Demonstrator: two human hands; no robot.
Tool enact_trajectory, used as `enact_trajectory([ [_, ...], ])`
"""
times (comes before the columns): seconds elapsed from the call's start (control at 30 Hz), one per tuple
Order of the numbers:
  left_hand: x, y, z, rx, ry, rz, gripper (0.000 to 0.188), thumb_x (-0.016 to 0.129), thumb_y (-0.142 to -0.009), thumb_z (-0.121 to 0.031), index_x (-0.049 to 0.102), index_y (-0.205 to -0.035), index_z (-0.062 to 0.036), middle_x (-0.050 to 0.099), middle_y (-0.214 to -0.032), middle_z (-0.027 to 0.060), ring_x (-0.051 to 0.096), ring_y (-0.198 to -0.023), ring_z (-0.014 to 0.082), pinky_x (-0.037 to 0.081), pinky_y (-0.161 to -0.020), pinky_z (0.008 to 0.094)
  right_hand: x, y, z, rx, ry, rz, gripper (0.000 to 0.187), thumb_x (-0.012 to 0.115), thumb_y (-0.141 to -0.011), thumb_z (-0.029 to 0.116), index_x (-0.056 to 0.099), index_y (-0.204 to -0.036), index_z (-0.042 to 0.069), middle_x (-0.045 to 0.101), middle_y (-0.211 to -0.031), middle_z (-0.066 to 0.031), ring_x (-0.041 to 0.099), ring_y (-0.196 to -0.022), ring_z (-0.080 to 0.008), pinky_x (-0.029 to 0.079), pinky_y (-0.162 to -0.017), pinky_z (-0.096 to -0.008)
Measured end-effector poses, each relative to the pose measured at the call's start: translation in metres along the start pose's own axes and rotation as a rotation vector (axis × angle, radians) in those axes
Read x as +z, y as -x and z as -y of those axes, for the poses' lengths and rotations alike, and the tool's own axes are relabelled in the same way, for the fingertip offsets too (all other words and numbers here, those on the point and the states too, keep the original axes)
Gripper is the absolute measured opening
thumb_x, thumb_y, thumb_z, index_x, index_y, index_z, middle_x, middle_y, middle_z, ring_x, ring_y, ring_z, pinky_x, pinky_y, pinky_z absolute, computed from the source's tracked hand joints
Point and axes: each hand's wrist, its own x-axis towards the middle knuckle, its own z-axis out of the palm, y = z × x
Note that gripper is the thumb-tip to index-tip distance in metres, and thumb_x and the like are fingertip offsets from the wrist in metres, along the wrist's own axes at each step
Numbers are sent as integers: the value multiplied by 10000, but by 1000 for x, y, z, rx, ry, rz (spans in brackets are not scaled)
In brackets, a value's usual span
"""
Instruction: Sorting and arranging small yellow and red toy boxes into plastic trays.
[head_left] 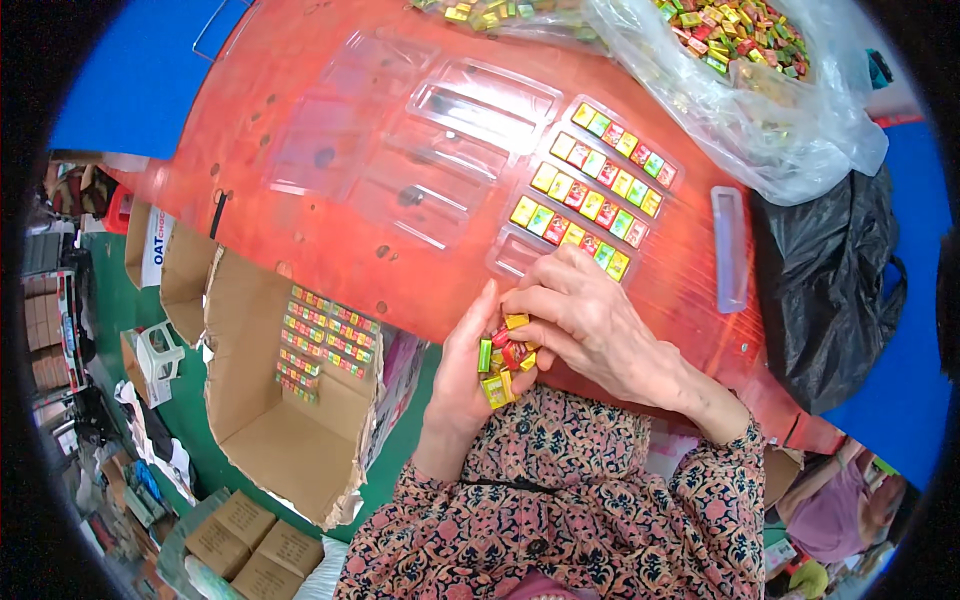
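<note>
Head view: the left hand (462,375) cups a heap of small wrapped candies (505,355), its grip curled around them, just below the clear tray (585,185) on the red counter (330,150). The right hand (585,315) pinches one yellow candy (517,321) above the heap.

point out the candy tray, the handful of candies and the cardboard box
candy tray (590,185), head view, on a filled middle row
handful of candies (503,358), head view, on the pile's middle
cardboard box (270,440), head view, on its bare floor

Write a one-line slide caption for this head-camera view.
Left hand cups small wrapped candies; right hand picks one beside a clear tray on the red table.
</note>
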Motion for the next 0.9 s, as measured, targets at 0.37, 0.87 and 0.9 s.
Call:
enact_trajectory([
  [0.37, -22, 3, -12, 165, -43, 142, 458, 318, -993, -330, 466, -1231, 33, 619, -988, 207, 594, -672, 164, 408, -393, 197, -7, 14, -18, 401, -313, -362, 140, 628, -818, 33, 632, -952, -6, 620, -800, -98, 603, -731, -204, 475, -673, -285],
  [0.87, -19, -1, -12, 136, -25, 144, 505, 282, -1000, -387, 471, -1226, 22, 617, -991, 209, 602, -674, 165, 409, -388, 202, 24, 11, -26, 275, 209, -308, 111, 662, -777, 82, 589, -831, 18, 592, -755, -134, 577, -731, -318, 461, -601, -421],
  [0.9, -19, -1, -12, 132, -25, 152, 519, 270, -1000, -401, 472, -1226, 21, 618, -990, 209, 602, -671, 163, 409, -389, 201, 24, 12, -28, 249, 210, -321, 111, 663, -776, 83, 592, -832, 18, 589, -754, -131, 572, -732, -315, 459, -604, -418],
])
